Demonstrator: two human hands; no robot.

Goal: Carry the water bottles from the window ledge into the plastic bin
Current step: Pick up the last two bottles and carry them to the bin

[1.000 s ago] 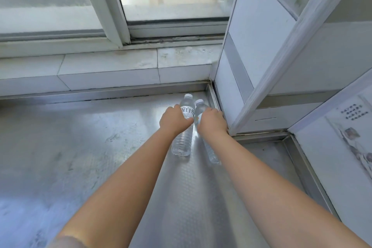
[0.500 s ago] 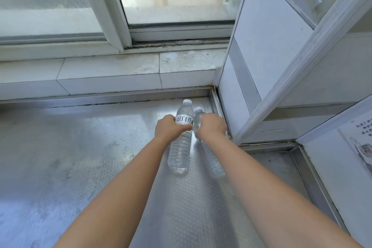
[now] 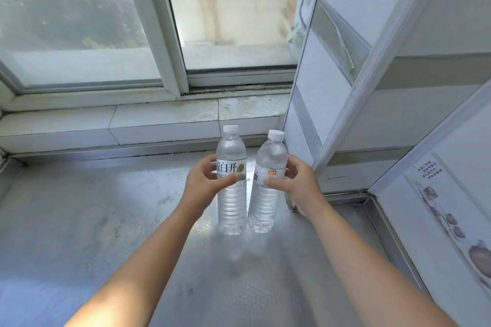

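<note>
Two clear water bottles with white caps are held upright side by side above the metal window ledge (image 3: 79, 220). My left hand (image 3: 202, 188) grips the left bottle (image 3: 231, 204) at its white label with green print. The right bottle (image 3: 265, 202), leaning slightly to the right, is gripped around its label by my right hand (image 3: 300, 186). The bottles' bases nearly touch each other. No plastic bin is in view.
A sliding window (image 3: 164, 21) with white frames stands behind a tiled sill (image 3: 159, 119). A white panelled wall and slanted frame (image 3: 372, 74) close off the right side. A poster (image 3: 451, 207) hangs at the far right.
Both hands have lifted the bottles off the ledge and drawn them toward me, from the far corner. The view has tilted up, showing more of the window.
</note>
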